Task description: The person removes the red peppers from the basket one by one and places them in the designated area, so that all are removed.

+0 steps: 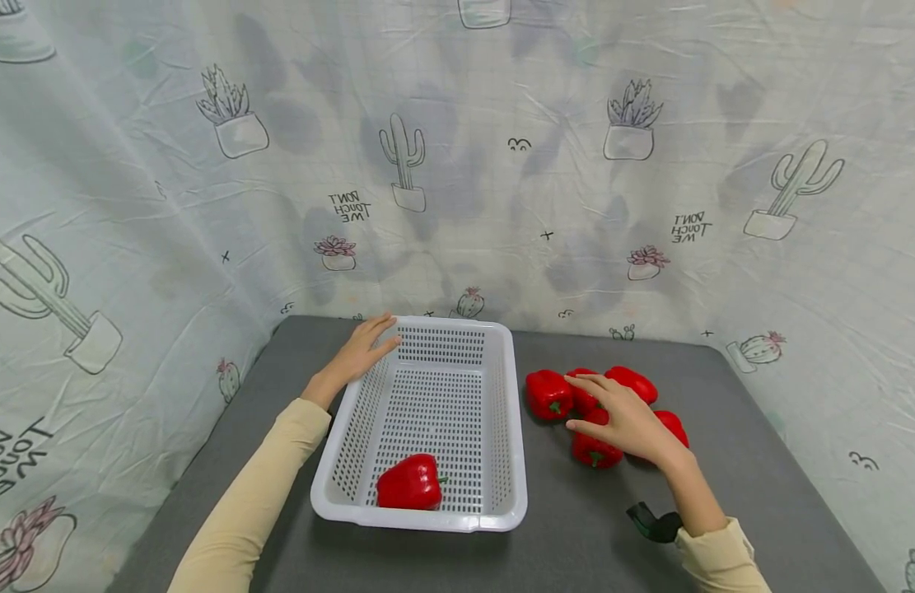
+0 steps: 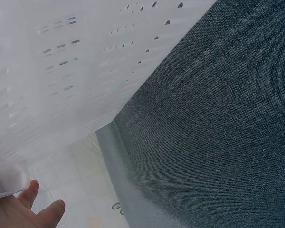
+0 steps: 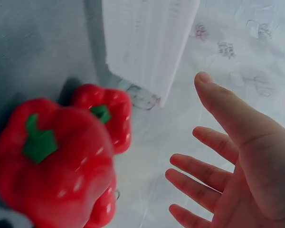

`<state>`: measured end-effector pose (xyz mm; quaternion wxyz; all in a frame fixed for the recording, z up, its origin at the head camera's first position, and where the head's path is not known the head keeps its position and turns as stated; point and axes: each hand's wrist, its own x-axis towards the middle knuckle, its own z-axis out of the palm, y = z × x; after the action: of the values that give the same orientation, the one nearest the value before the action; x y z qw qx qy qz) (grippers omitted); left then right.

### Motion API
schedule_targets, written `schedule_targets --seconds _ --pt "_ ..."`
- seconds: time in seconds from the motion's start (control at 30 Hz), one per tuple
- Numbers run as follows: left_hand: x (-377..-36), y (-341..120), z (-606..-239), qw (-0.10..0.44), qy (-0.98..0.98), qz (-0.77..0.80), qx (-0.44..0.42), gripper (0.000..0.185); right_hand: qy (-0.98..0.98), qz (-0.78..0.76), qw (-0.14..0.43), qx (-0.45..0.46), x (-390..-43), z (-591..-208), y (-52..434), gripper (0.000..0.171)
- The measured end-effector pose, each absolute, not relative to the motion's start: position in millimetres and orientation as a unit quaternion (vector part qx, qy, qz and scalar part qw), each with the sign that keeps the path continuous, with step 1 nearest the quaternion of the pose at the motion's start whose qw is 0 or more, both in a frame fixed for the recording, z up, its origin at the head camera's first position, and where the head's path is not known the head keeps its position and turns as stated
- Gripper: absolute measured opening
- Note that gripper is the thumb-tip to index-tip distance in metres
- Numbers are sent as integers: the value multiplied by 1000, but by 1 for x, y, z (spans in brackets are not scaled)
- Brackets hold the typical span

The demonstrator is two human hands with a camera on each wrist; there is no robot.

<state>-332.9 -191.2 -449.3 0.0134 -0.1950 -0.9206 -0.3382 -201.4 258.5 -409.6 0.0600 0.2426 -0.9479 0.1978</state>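
Note:
A white perforated plastic basket (image 1: 420,519) stands on the dark grey table. Inside it, near the front wall, lies one red bell pepper (image 1: 408,483) with a green stem. My left hand (image 1: 361,350) rests at the basket's far left rim, fingers extended and thumb reaching over the inner side. To the basket's right sits a group of several red bell peppers (image 1: 549,394). Over that group hovers my right hand (image 1: 627,420), fingers spread and holding nothing, partly hiding the peppers beneath. In the right wrist view, a large pepper (image 3: 71,166) appears left of the spread fingers.
A dark strap-like piece (image 1: 653,523) shows beside the right wrist. Behind the table (image 1: 576,527) hangs a pale curtain (image 1: 472,165) printed with cacti, which also runs along both sides.

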Motion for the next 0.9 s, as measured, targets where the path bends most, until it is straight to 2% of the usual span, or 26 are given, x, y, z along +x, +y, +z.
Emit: schedule_targets --seconds 0.9 --pt "-333 -191 -448 12 -924 -331 -193 62 -925 215 40 311 -218 -387 178 70"
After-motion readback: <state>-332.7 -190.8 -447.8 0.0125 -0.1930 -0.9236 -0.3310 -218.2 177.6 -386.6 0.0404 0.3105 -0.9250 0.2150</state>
